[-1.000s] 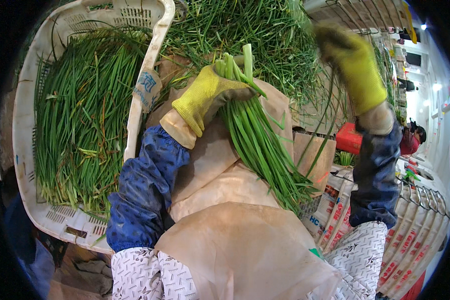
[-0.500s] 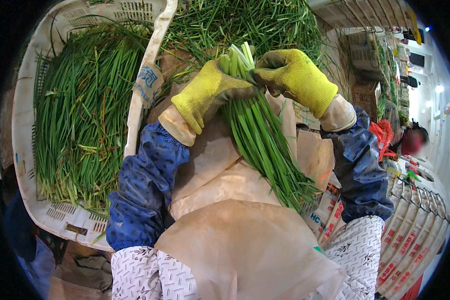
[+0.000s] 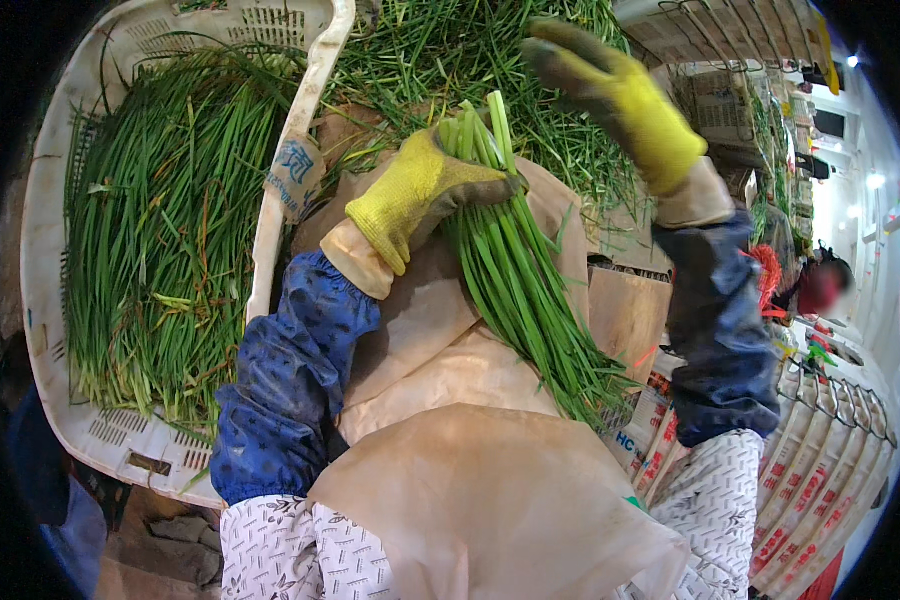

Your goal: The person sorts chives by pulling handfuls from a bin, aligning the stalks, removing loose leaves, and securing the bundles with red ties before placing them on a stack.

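A bunch of garlic chives (image 3: 525,285) is gripped near its pale cut ends by my left hand (image 3: 425,190), in a yellow glove with a dark palm. The green tips trail down to the right across my beige apron. My right hand (image 3: 625,105), gloved the same way and a little blurred, is up beyond the bunch and apart from it. Its fingers look spread and I see nothing in them. Below it lies a loose heap of green leaves (image 3: 470,50).
To the left a white plastic crate (image 3: 45,300) holds many more garlic chives (image 3: 170,240). White strips with red print (image 3: 820,480) lie at the lower right. Stacked crates (image 3: 725,100) stand at the far right, and a person in red (image 3: 820,290) is beyond them.
My right hand has left the stem ends of the bunch and moved up and to the right, its fingers opening. My left hand keeps its hold in nearly the same place.
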Demonstrator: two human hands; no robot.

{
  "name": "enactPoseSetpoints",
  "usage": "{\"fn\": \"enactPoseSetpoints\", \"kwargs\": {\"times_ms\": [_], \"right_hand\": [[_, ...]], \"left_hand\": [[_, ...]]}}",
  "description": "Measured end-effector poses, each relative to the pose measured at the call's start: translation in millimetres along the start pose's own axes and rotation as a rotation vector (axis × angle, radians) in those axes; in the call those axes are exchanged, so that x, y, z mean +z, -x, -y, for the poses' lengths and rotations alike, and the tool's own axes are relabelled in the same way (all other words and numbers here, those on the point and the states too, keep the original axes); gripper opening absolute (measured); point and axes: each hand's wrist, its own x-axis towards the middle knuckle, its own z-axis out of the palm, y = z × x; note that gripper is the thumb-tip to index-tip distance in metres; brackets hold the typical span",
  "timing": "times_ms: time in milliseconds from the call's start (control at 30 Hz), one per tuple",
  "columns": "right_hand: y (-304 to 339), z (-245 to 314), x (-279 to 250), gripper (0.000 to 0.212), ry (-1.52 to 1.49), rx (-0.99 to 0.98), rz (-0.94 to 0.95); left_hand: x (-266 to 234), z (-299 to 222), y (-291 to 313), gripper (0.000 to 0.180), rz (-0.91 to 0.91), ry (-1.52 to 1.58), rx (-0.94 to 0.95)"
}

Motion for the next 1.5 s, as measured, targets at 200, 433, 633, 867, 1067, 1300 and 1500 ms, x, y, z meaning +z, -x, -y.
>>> {"fn": "enactPoseSetpoints", "kwargs": {"times_ms": [200,433,633,867,1067,1300,1500], "right_hand": [[2,-17,48,0.045,-0.029,-0.405,0.185],[14,24,69,0.043,-0.356,-0.209,0.12],[25,-13,43,0.048,0.341,-0.67,-0.178],[113,-10,72,0.038,0.205,0.048,-0.175],[117,-14,77,0.024,-0.149,0.175,-0.247],[124,-24,81,0.023,0.023,0.094,-0.286],[123,-26,83,0.027,-0.037,0.132,-0.319]], "left_hand": [[-7,-2,6,0.031,0.054,0.038,0.076],[3,5,8,0.028,-0.037,0.157,0.268],[0,-4,11,0.027,-0.062,0.199,0.075],[2,-2,2,0.035,-0.036,0.233,0.174],[12,-7,3,0.063,0.18,0.619,0.115],[8,0,1,0.067,0.313,0.845,0.082],[15,1,4,0.062,0.23,0.623,0.099]]}}
